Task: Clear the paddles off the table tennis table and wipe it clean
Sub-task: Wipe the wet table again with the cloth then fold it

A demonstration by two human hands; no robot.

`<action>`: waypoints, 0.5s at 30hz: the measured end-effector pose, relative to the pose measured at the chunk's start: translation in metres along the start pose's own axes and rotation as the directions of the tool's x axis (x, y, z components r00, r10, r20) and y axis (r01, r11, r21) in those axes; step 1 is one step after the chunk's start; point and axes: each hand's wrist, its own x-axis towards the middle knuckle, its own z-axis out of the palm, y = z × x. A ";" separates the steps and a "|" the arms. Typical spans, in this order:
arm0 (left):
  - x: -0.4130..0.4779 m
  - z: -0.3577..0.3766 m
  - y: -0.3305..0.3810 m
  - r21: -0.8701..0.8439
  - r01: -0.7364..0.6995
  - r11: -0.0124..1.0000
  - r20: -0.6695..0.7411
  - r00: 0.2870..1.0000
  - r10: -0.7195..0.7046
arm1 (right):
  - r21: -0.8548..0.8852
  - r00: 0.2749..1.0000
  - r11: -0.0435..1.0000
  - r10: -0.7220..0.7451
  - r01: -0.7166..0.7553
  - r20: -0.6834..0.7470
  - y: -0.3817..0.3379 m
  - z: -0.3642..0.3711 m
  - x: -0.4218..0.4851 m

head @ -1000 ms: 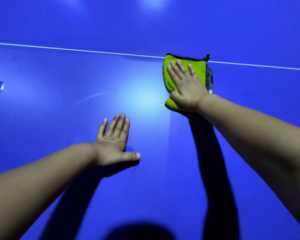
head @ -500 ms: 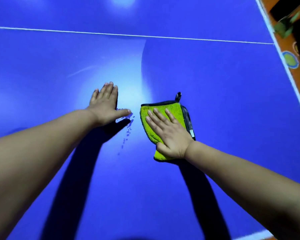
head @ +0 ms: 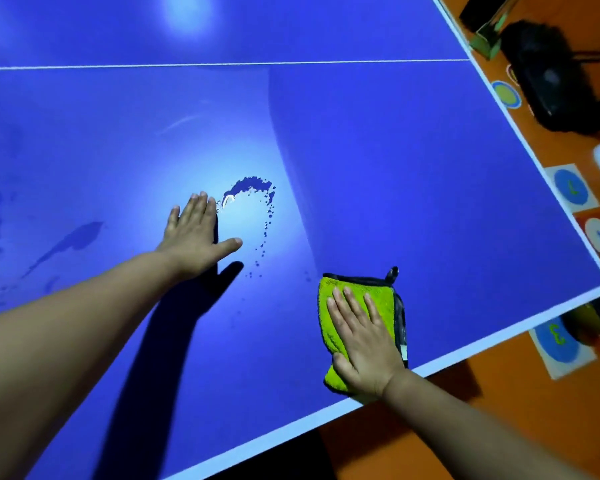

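Observation:
The blue table tennis table [head: 413, 174] fills most of the view, with a white line across its far part. My right hand [head: 362, 344] presses flat, fingers straight, on a folded yellow-green cloth [head: 359, 306] close to the table's near white edge. My left hand [head: 196, 233] lies flat on the surface further in, fingers straight and thumb out. Just right of its fingertips sits a curved trail of water droplets [head: 253, 202]. No paddle shows on the table.
Wet smears [head: 70, 242] mark the table at the left. Beyond the right edge is an orange floor with numbered tiles [head: 556, 341] and a dark bulky object [head: 551, 77]. A dark round thing [head: 589, 318] sits under the near right corner.
My right hand has dragged the cloth from near the white line back toward the table's near edge. The left hand stays flat on the table; a trail of droplets now shows beside it.

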 end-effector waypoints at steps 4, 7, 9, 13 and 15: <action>-0.013 -0.001 -0.016 -0.019 0.020 1.000 0.040 0.999 -0.020 | 0.086 0.927 0.923 0.374 -0.376 0.034 -0.053 0.002 0.003; -0.008 -0.003 -0.031 -0.024 0.045 0.999 0.053 0.998 -0.043 | 0.187 0.797 0.778 0.600 -0.600 0.064 -0.085 -0.004 0.041; 0.003 -0.005 -0.040 -0.025 0.051 0.998 0.043 0.998 -0.050 | 0.225 0.734 0.707 0.677 -0.670 0.057 -0.092 -0.010 0.072; 0.035 -0.018 -0.051 0.005 0.053 0.999 0.026 0.998 -0.054 | 0.235 0.686 0.655 0.722 -0.718 0.085 -0.085 -0.025 0.140; 0.054 -0.029 -0.054 0.027 0.048 0.998 0.018 0.999 -0.048 | 0.240 0.664 0.633 0.744 -0.736 0.076 -0.076 -0.035 0.176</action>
